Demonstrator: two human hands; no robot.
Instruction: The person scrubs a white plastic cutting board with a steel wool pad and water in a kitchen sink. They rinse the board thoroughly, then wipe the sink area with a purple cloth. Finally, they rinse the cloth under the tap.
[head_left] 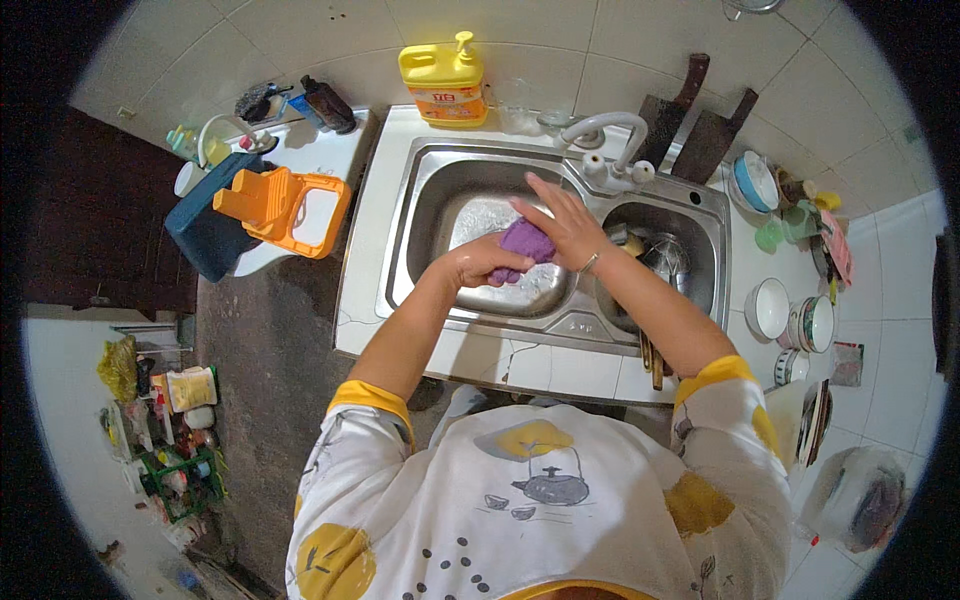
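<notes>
Head view looks straight down on a double steel sink [395,250] set in a white tiled surface [560,365], and both of the person's hands meet over the left basin. Between them is a purple cloth [524,243], bunched into a soft wad just above the basin floor, near the divider between the two bowls. The left hand [478,262] is curled around the lower end of the cloth, fingers closed on it. The right hand [562,222] lies over the top of it with fingers fairly straight and pressed down, a thin bangle at the wrist.

Judging by its crumpled folds, the cloth is light, limp and easily squeezed; if wet, it probably sags and drips from any corner left hanging, so a whole-fist hold around the bunched middle looks surer than a pinch at an edge. It is not fragile and should not slip much against bare skin.

A white tap [610,150] arches above the divider. The right basin holds metal pots and utensils, too tangled to tell apart. A yellow pump bottle [445,80] stands behind the sink, an orange plastic stool [285,205] lies to the left, and bowls [790,315] sit on the right.
</notes>
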